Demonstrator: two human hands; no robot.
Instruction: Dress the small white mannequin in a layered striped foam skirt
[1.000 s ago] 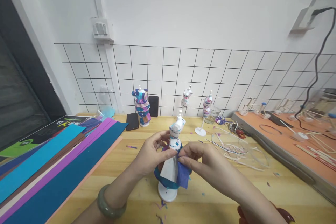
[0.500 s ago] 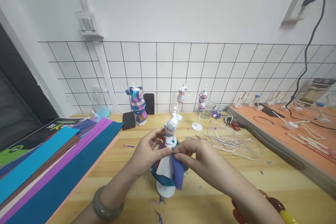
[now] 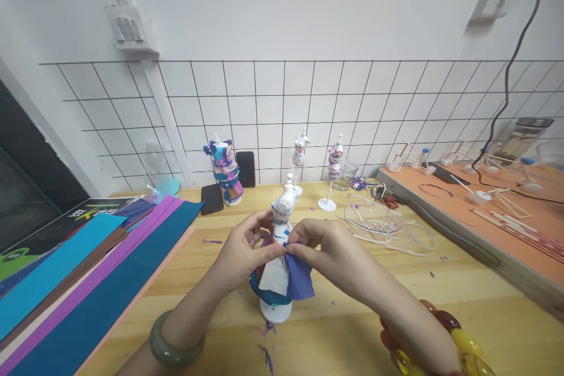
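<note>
A miniature white mannequin stands upright on its round base in front of me, wearing a layered skirt of crepe paper. My left hand is closed around its waist, the thumb pressing on the top of a white paper panel and the fingers partly hidden behind. Between the thumb and fingers of my right hand, the top of a purple-blue piece of crepe paper is pinched against the waist. This piece hangs beside the white panel, over a teal layer.
Strips of coloured paper lie along the left. Behind stand a dressed mannequin, two phones and two barer mannequins. Loose pale cords and a glass bowl are to the right, beside an orange board.
The purple-blue piece has been spread wider at the waist, its lower end swinging out to the right. My right hand has shifted slightly up against the mannequin. The camera view has shifted a little.
</note>
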